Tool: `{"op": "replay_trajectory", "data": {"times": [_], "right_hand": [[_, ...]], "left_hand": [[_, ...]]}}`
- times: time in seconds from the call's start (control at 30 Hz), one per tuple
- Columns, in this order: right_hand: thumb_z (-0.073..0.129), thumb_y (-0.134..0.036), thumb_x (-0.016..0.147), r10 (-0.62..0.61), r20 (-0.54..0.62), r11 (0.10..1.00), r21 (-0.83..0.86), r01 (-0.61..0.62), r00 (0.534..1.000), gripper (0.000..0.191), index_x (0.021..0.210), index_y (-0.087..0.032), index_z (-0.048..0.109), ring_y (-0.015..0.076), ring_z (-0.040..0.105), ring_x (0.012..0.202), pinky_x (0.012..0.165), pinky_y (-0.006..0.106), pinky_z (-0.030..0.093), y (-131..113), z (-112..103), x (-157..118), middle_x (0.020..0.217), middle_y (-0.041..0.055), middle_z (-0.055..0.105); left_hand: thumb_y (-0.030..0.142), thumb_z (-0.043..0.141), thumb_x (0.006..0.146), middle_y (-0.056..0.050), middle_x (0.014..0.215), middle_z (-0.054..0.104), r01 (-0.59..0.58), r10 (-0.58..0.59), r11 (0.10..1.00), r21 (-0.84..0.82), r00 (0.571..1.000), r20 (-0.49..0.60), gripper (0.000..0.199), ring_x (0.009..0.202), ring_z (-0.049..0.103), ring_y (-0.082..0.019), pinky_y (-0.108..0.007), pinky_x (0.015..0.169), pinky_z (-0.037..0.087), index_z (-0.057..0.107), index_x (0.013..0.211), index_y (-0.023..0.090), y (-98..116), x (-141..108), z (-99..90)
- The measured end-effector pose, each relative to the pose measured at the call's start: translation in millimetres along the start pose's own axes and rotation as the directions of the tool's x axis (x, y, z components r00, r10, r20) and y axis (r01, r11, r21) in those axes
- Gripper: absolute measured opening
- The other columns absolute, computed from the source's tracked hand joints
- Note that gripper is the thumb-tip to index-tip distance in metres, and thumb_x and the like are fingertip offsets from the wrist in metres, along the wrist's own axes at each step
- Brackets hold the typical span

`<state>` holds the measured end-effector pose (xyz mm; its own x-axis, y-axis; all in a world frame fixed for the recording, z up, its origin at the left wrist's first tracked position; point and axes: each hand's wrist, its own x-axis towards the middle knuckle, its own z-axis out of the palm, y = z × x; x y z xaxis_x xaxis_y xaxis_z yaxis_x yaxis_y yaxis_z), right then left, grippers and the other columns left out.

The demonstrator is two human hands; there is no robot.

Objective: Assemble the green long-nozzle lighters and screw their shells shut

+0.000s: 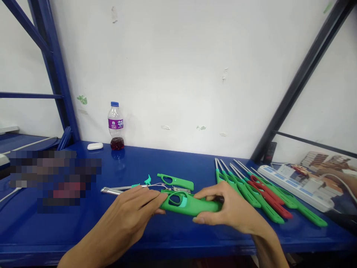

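Observation:
A green lighter body (192,206) with a teal trigger lies sideways between my two hands. My right hand (225,208) grips its right end, where a dark round part shows between thumb and fingers. My left hand (136,208) closes on its left end, hiding that tip. Just behind are a loose green half shell (177,181), a small metal-ended part (181,190) and thin wires. Metal tubes (111,191) stick out beyond my left hand, near a small teal piece (147,180).
Several green lighters (251,195) and red ones (269,193) lie fanned out at the right, beside a white power strip (295,188). A bottle (116,128) and a white case (95,146) stand at the back left of the blue table (134,160).

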<state>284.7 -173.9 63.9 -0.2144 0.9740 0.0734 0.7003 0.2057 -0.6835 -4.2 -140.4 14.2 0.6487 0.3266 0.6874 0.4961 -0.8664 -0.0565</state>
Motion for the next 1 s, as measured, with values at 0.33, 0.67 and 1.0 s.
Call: {"op": "replay_trajectory", "data": {"times": [0.33, 0.67, 1.0], "right_hand": [[0.085, -0.06, 0.074, -0.155, -0.077, 0.955, -0.265, 0.13, 0.985, 0.042, 0.106, -0.033, 0.086, 0.019, 0.064, 0.061, 0.056, 0.027, 0.043, -2, 1, -13, 0.073, -0.0015, 0.08], [0.077, -0.037, 0.093, -0.556, -0.12, 0.751, -0.498, 0.434, 0.823, 0.022, 0.115, -0.033, 0.079, 0.0162, 0.067, 0.067, 0.064, 0.028, 0.051, -7, 5, -18, 0.098, -0.004, 0.083], [0.07, -0.066, 0.089, -0.422, -0.168, 0.762, -0.597, 0.249, 0.891, 0.038, 0.099, -0.031, 0.08, 0.0228, 0.068, 0.072, 0.061, 0.031, 0.047, -23, 18, -19, 0.077, 0.0016, 0.077]], "left_hand": [[0.007, 0.046, 0.101, 0.0, 0.075, 0.068, 0.067, -0.059, 0.99, -0.121, 0.996, 0.071, 0.027, 0.061, 0.063, -0.016, -0.028, 0.06, 0.046, 0.067, 0.11, 0.022, 9, 5, -5.2], [0.02, 0.045, 0.105, 0.002, 0.066, 0.063, 0.253, -0.189, 0.937, -0.239, 0.946, 0.262, 0.034, 0.058, 0.058, -0.015, -0.027, 0.064, 0.042, 0.064, 0.077, 0.022, -3, 6, -15.9], [0.035, 0.044, 0.111, -0.001, 0.111, 0.078, 0.285, -0.251, 0.95, -0.125, 0.94, 0.231, 0.029, 0.094, 0.074, -0.022, -0.03, 0.078, 0.051, 0.069, 0.122, 0.029, -9, 0, -18.4]]}}
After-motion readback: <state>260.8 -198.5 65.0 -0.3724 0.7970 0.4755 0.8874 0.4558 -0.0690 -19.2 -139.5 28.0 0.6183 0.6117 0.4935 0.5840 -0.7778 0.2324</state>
